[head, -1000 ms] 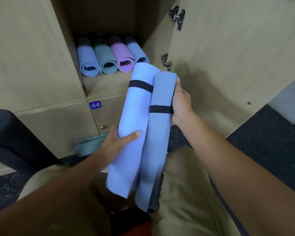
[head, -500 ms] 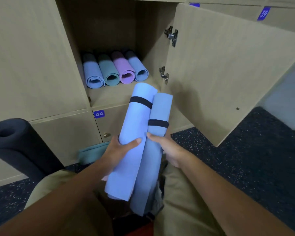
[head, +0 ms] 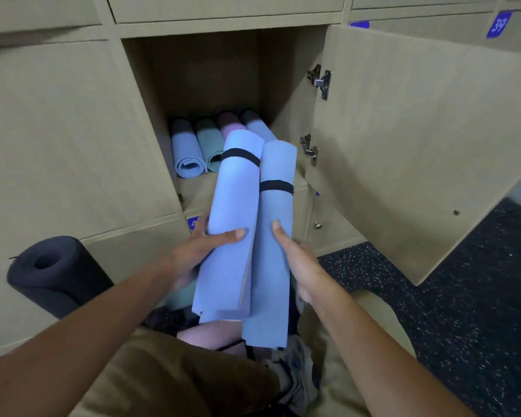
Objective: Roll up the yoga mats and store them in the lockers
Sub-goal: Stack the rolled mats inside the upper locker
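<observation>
Two rolled blue yoga mats, each bound by a black strap, point up toward the open locker. My left hand grips the left mat with the thumb across its front. My right hand grips the right mat from the side and below. Their far ends hover at the locker's lower edge. Inside the locker lie several rolled mats: a light blue one, a teal one, a pink one and another blue one, partly hidden by the held pair.
The locker door stands open to the right, with two metal hinges. A thick black rolled mat leans against the lower lockers at left. A pink rolled mat lies by my knees. Dark speckled floor spreads to the right.
Both held mats have risen toward the locker opening. My right hand slid from the right mat's strap down to its lower half.
</observation>
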A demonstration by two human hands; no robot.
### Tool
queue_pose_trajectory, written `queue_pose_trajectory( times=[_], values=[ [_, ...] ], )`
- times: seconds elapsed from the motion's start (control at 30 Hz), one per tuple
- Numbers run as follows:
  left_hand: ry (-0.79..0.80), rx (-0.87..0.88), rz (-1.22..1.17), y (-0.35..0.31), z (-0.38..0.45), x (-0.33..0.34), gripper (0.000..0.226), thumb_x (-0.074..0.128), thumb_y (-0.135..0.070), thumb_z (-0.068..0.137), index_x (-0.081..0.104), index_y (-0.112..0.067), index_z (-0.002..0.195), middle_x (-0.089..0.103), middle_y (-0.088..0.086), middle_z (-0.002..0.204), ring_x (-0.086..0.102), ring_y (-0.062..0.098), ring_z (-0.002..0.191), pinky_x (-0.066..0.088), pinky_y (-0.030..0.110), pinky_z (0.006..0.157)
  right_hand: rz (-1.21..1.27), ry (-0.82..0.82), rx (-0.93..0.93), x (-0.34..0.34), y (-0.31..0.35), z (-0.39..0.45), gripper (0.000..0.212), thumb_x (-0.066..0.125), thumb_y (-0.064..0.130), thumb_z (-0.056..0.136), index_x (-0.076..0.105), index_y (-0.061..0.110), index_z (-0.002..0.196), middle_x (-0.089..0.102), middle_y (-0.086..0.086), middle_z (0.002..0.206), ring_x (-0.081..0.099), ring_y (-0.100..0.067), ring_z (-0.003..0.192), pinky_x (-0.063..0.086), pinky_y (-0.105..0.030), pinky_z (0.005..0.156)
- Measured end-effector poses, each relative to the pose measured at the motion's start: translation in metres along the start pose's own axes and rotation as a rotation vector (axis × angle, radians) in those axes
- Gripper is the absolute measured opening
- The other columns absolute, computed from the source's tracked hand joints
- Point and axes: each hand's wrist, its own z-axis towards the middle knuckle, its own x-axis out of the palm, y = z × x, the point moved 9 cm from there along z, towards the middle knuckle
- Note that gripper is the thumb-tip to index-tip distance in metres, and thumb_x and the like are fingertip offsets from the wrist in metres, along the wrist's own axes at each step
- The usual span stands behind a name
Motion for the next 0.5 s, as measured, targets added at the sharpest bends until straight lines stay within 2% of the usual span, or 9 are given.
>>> queue_pose_trajectory(
  times=[0.1,0.13,0.17,0.23,0.27,0.33,0.4,0.5],
  values=[
    [-0.114,0.059,-0.006,-0.013,0.007,-0.018,0.083,0.089,-0.037,0.062,0.050,-0.041,0.135,0.072,-0.006,0.121,0.075,0.018,0.099,0.060,0.036,0.073,0.068,0.187,0.009,0.023,-0.003,0.009,0.067,0.067,0.071,0.084,0.064,0.027,0.134,0.073,0.001,0.126,0.069,-0.022,0.117,0.051,-0.051,0.105],
    [-0.155,0.077,0.009,-0.019,0.010,-0.023,0.086,0.091,-0.040,0.060,0.049,-0.041,0.135,0.071,-0.006,0.121,0.076,0.017,0.096,0.060,0.034,0.070,0.081,0.263,0.007,0.031,-0.004,0.011,0.063,0.070,0.064,0.085,0.060,0.030,0.137,0.071,0.001,0.129,0.067,-0.023,0.120,0.050,-0.053,0.106],
    [-0.188,0.086,0.023,-0.025,0.015,-0.028,0.088,0.092,-0.043,0.059,0.047,-0.040,0.135,0.070,-0.006,0.120,0.076,0.015,0.093,0.060,0.034,0.069,0.093,0.326,-0.013,0.037,-0.001,0.013,0.059,0.076,0.050,0.086,0.057,0.029,0.139,0.070,-0.001,0.130,0.067,-0.025,0.121,0.051,-0.053,0.105],
    [-0.234,0.105,0.031,-0.039,0.025,-0.035,0.082,0.094,-0.042,0.063,0.049,-0.036,0.131,0.069,-0.006,0.117,0.076,0.012,0.088,0.060,0.030,0.065,0.094,0.379,-0.081,0.044,0.011,0.020,0.068,0.085,0.017,0.079,0.052,0.021,0.139,0.072,-0.007,0.126,0.069,-0.030,0.116,0.056,-0.048,0.096],
    [-0.248,0.115,0.025,-0.047,0.031,-0.038,0.078,0.094,-0.042,0.065,0.049,-0.033,0.129,0.069,-0.005,0.116,0.076,0.012,0.088,0.060,0.030,0.066,0.088,0.381,-0.113,0.045,0.018,0.025,0.074,0.087,0.009,0.073,0.052,0.017,0.138,0.072,-0.010,0.124,0.070,-0.031,0.113,0.058,-0.044,0.091],
    [-0.264,0.113,0.001,-0.058,0.048,-0.046,0.090,0.095,-0.048,0.064,0.047,-0.027,0.137,0.071,0.000,0.121,0.076,0.018,0.096,0.062,0.038,0.076,0.088,0.359,-0.143,0.047,0.029,0.039,0.071,0.085,0.013,0.070,0.056,0.009,0.134,0.074,-0.013,0.120,0.071,-0.033,0.109,0.059,-0.042,0.088],
    [-0.261,0.097,0.013,-0.069,0.062,-0.049,0.102,0.093,-0.054,0.060,0.040,-0.029,0.143,0.069,0.001,0.125,0.074,0.023,0.102,0.061,0.047,0.088,0.090,0.313,-0.143,0.047,0.039,0.053,0.062,0.084,0.021,0.073,0.063,0.002,0.127,0.075,-0.015,0.114,0.072,-0.034,0.105,0.059,-0.044,0.090],
    [-0.216,0.052,0.067,-0.081,0.084,-0.050,0.099,0.091,-0.050,0.065,0.031,-0.040,0.142,0.065,-0.001,0.127,0.073,0.025,0.105,0.060,0.050,0.089,0.078,0.248,-0.139,0.042,0.053,0.079,0.047,0.083,0.027,0.083,0.069,0.002,0.120,0.077,-0.014,0.106,0.075,-0.029,0.094,0.060,-0.038,0.076]
  ],
)
